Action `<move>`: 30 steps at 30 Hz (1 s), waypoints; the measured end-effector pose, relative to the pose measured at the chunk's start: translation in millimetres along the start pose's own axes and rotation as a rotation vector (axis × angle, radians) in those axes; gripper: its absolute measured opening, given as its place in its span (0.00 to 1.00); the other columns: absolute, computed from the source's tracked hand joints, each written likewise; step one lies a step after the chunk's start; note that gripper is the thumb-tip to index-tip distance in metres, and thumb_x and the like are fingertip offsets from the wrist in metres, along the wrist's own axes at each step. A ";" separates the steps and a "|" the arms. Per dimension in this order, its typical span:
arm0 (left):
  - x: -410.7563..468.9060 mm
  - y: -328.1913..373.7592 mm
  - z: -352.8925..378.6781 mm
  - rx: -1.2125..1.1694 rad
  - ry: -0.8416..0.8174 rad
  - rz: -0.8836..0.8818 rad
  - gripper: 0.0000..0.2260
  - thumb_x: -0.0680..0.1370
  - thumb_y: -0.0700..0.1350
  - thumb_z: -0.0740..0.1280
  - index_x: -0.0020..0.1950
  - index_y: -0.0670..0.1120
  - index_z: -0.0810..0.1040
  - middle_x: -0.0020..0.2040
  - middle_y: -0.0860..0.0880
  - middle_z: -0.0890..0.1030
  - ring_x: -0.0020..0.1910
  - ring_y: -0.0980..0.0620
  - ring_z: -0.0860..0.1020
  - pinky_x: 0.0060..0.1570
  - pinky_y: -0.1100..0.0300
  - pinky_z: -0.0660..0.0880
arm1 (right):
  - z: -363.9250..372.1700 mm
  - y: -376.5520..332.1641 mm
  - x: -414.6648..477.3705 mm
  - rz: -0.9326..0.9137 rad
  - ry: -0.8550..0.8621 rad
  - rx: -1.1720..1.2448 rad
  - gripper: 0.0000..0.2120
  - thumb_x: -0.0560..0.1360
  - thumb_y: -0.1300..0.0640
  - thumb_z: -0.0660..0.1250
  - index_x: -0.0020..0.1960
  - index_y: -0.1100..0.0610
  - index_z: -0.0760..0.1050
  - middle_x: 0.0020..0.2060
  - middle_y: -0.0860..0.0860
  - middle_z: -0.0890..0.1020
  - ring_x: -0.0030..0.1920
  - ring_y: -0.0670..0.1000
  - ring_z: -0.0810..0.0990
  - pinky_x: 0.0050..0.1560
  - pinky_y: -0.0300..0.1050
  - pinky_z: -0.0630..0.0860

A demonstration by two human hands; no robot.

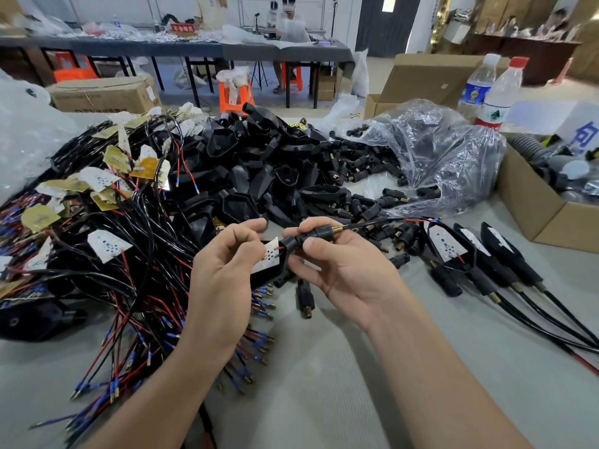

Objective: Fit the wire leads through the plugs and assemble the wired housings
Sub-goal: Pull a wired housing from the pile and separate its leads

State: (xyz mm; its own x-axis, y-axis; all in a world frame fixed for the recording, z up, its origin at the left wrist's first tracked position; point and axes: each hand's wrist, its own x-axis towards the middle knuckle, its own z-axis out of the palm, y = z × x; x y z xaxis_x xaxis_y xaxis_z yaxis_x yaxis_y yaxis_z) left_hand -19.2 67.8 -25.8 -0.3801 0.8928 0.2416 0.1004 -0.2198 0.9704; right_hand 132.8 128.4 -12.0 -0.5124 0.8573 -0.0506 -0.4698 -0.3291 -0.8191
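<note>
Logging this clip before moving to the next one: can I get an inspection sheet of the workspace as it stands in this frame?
Surface: grey table covering, parts heaped over its far half.
Job's things: black housing with a white LED board; plug with a brass threaded tip and a lead coming out of it; pile of empty housings; loose plugs spilling from a clear bag; three wired housings laid at right.
Clutter: two water bottles; open cardboard box.
Grippers: left hand grips the housing; right hand pinches the plug.
Cables: tangle of red and black leads at left.
Surroundings: far tables, orange stool, seated person.
</note>
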 end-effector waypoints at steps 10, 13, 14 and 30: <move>1.1 -4.4 2.0 0.041 0.103 -0.057 0.08 0.73 0.49 0.65 0.39 0.49 0.82 0.56 0.61 0.84 0.54 0.61 0.82 0.60 0.50 0.77 | 3.1 3.1 -0.6 -0.052 0.083 -0.134 0.18 0.76 0.73 0.67 0.38 0.51 0.81 0.45 0.55 0.86 0.42 0.51 0.81 0.42 0.40 0.77; 1.6 -3.3 3.1 0.062 0.110 -0.060 0.08 0.72 0.48 0.64 0.38 0.50 0.82 0.55 0.62 0.84 0.53 0.66 0.81 0.56 0.59 0.74 | 4.3 1.9 -1.7 -0.092 0.064 -0.109 0.16 0.74 0.75 0.68 0.37 0.56 0.80 0.41 0.57 0.84 0.35 0.51 0.71 0.31 0.36 0.69; 1.9 -3.1 3.0 0.080 0.111 -0.059 0.08 0.72 0.49 0.64 0.37 0.50 0.82 0.55 0.63 0.84 0.53 0.67 0.81 0.56 0.60 0.73 | 3.9 1.5 -1.8 -0.097 0.060 -0.101 0.16 0.74 0.76 0.67 0.38 0.57 0.80 0.41 0.58 0.83 0.33 0.51 0.69 0.30 0.35 0.68; 2.8 -0.3 4.1 -0.099 -0.065 -0.281 0.17 0.86 0.44 0.60 0.50 0.52 0.89 0.50 0.50 0.87 0.47 0.48 0.86 0.37 0.56 0.83 | -9.8 -2.0 4.0 -0.109 0.184 0.020 0.15 0.74 0.77 0.64 0.42 0.59 0.79 0.42 0.59 0.84 0.33 0.49 0.76 0.30 0.36 0.71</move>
State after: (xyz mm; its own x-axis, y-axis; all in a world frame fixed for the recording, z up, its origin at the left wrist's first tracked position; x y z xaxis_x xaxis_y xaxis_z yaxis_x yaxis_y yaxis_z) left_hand -16.6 72.0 -25.4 -0.3201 0.9468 -0.0347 -0.0921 0.0053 0.9957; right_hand 138.8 136.4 -16.2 -0.3184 0.9456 -0.0673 -0.5305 -0.2366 -0.8140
